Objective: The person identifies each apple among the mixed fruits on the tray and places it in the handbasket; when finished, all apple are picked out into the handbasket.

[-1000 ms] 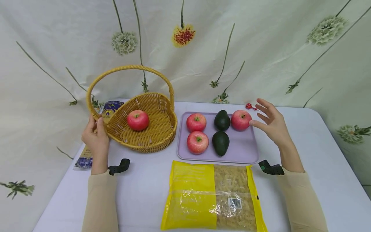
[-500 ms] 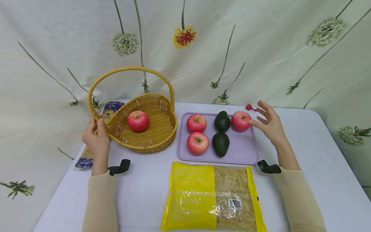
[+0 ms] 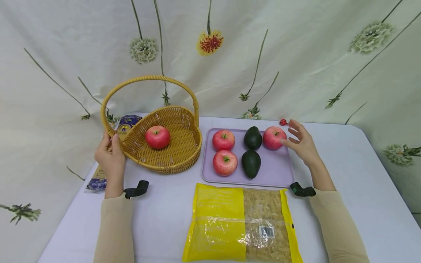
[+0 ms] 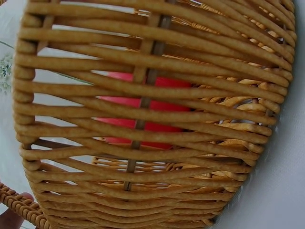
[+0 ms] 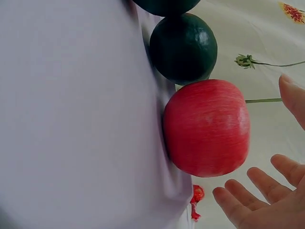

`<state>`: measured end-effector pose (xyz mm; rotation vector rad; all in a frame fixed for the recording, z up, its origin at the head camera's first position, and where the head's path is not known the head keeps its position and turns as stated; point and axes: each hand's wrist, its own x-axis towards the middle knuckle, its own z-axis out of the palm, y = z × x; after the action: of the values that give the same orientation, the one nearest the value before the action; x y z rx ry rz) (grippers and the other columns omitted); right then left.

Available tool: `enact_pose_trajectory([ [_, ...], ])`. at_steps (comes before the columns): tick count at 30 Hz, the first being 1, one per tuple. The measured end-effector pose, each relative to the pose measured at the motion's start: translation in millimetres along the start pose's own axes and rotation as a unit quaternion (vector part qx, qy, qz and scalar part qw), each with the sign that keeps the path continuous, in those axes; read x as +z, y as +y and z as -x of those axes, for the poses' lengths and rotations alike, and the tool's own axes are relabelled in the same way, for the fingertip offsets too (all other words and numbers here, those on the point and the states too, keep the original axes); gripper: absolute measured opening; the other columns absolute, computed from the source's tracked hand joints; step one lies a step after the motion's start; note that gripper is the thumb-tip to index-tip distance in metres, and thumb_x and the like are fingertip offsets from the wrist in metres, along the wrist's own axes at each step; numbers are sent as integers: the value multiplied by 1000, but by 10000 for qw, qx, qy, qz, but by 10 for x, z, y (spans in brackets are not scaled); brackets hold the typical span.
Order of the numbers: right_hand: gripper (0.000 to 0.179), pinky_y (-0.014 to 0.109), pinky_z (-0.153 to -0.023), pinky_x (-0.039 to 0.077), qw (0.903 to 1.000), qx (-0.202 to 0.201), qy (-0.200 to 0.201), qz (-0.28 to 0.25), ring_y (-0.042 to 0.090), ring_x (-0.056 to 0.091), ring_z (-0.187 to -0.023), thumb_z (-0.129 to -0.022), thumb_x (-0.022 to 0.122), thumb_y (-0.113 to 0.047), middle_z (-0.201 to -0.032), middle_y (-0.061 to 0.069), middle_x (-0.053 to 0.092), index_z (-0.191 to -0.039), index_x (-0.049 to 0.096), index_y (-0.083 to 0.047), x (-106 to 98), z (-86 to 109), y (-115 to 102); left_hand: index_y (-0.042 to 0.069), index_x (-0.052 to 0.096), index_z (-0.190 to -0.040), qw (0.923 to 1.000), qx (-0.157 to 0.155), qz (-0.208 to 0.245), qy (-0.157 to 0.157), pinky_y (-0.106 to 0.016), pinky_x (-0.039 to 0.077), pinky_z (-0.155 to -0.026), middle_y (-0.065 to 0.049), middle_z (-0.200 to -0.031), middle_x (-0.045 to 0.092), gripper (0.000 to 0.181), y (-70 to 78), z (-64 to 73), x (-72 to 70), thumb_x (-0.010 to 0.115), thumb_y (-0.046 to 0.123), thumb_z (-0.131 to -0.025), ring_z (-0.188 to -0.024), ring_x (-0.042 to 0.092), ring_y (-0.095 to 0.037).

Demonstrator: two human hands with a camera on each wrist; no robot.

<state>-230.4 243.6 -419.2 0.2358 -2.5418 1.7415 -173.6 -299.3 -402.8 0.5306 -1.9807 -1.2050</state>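
Observation:
My left hand (image 3: 111, 155) grips the base of the handle of a yellow-brown wicker basket (image 3: 184, 160) at its left side. One red apple (image 3: 158, 137) lies inside; the left wrist view shows it as red patches behind the basket's weave (image 4: 143, 157). My right hand (image 3: 304, 146) is spread beside another apple (image 3: 273, 136) at the back right of a lilac tray (image 3: 276, 171). The thumb overlaps that apple in the head view. In the right wrist view the fingers (image 5: 267, 186) stand apart from the apple (image 5: 207, 129), holding nothing.
On the tray also lie two apples (image 3: 225, 162) and two avocados (image 3: 251, 164). A yellow bag of pasta (image 3: 218, 223) lies in front of it. A blue spaghetti packet (image 3: 97, 181) sits behind the left hand, and a red wrapped candy (image 3: 283, 122) lies behind the tray.
My right hand has moved left and slightly down, closer over the back right apple. My left hand keeps its grip on the basket handle.

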Motion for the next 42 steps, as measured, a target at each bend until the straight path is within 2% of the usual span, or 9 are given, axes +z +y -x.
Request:
enact_pose_trajectory([
  [4, 83, 57, -112, 31, 9999, 88, -73, -1, 41, 30, -143, -88, 68, -1, -159, 20, 26, -156, 20, -7, 18, -9, 43, 23, 55, -138, 10000, -25, -2, -45, -13, 46, -80, -8, -128, 66, 38, 4, -3, 12, 51, 31, -101, -96, 56, 1],
  [10, 83, 53, -111, 32, 9990, 342, -275, 10, 39, 29, -143, -89, 70, -9, -159, 18, 25, -155, 20, -5, 56, -13, 91, 20, 55, -138, 10000, -4, 85, -38, -12, 45, -76, -11, -127, 66, 39, 6, -5, 30, 52, 30, -101, -91, 54, 4],
  [18, 82, 30, -106, 41, 9984, 416, -389, 62, 41, 40, -136, -89, 71, -13, -157, 20, 28, -154, 22, -4, 113, -9, 165, 16, 56, -138, 9999, 67, 112, 3, -10, 43, -74, -13, -125, 67, 39, 1, -6, 38, 53, 28, -101, -88, 52, 7],
  [20, 83, 32, -106, 40, 9981, 443, -407, 123, 41, 42, -135, -89, 71, -14, -157, 20, 28, -155, 21, -5, 121, -5, 173, 15, 56, -137, 9999, 85, 128, 21, -10, 43, -74, -13, -125, 67, 39, 1, -9, 38, 53, 27, -101, -87, 52, 7],
  [26, 85, 50, -108, 35, 9967, 577, -477, 309, 44, 41, -135, -91, 68, -15, -157, 23, 27, -156, 16, -6, 140, -6, 188, 13, 57, -137, 9998, 107, 160, 44, -11, 43, -74, -14, -124, 67, 39, -5, -9, 32, 53, 26, -101, -87, 52, 7],
  [34, 80, 52, -109, 35, 9952, 617, -567, 514, 46, 39, -135, -93, 65, -10, -152, 31, 31, -155, 16, 1, 167, 14, 103, 15, 56, -138, 9999, 80, 103, -11, -10, 42, -74, -13, -126, 67, 39, -14, 0, 18, 52, 28, -101, -89, 52, 6],
  [42, 76, 54, -107, 35, 9956, 545, -523, 549, 48, 41, -132, -92, 64, -8, -149, 33, 34, -152, 20, 7, 189, 68, -107, 15, 56, -138, 10000, 8, 95, 15, -10, 42, -72, -15, -124, 67, 40, 1, 7, 8, 52, 29, -101, -86, 51, 7],
])
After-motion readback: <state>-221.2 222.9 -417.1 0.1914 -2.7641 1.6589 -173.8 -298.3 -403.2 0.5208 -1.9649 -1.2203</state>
